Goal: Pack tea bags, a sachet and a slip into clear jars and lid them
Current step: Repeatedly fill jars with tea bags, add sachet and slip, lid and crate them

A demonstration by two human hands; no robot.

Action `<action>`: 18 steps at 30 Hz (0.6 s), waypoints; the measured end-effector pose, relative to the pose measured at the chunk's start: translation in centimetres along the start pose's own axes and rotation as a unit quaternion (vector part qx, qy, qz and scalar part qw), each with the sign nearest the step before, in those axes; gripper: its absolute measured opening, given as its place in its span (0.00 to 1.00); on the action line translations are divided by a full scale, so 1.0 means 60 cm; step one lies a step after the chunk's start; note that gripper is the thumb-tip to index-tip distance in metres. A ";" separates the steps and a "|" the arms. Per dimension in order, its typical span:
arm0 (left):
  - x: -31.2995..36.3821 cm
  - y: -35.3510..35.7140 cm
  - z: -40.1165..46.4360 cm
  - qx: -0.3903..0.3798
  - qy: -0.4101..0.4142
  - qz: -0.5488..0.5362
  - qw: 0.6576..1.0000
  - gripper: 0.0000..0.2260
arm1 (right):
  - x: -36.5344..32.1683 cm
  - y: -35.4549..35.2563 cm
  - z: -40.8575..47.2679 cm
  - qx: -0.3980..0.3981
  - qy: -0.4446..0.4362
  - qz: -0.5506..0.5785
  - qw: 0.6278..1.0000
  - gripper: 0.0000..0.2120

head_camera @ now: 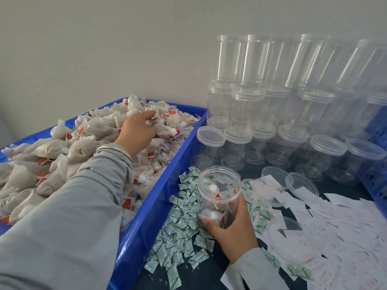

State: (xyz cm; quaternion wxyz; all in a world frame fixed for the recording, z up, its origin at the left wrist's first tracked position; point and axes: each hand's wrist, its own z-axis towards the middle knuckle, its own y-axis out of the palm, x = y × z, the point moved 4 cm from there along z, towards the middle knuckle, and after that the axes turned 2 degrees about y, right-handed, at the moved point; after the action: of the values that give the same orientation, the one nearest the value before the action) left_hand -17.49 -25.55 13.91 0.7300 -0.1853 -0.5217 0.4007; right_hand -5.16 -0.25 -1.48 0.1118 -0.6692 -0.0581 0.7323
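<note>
My right hand [232, 229] grips an open clear jar [218, 191] that leans over the green-and-white sachets [180, 231]; a few tea bags with red tags lie inside it. My left hand [137, 132] reaches into the heap of white tea bags [88, 135] in the blue crate [167, 185], its fingertips curled among the bags at the far end. White paper slips [345, 222] are spread on the dark table to the right. Loose clear lids [301, 185] lie among the slips.
Stacks of lidded empty clear jars [272, 114] stand along the wall at the back right. A second blue crate [377, 164] shows at the right edge. A grey wall closes the back.
</note>
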 end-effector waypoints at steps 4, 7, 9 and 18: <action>0.037 -0.013 -0.011 0.023 0.012 -0.144 0.989 0.27 | 0.002 0.001 0.001 -0.005 0.004 0.008 1.000 0.49; 0.072 -0.018 -0.024 0.022 0.032 -0.244 0.969 0.27 | 0.002 0.001 0.001 -0.006 0.001 0.007 1.000 0.48; 0.098 -0.018 -0.037 -0.009 0.050 -0.349 0.936 0.26 | 0.002 0.001 0.003 -0.004 -0.006 0.009 1.000 0.47; 0.156 0.029 -0.088 -0.220 0.042 -0.540 0.811 0.24 | 0.007 0.002 0.002 -0.007 0.000 0.019 1.000 0.48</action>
State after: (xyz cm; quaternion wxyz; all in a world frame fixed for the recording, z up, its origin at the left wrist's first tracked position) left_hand -12.09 -16.41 16.41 0.7897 -0.0461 -0.5807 -0.1924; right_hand -5.29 -0.25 -1.89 0.0931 -0.6712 -0.0505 0.7337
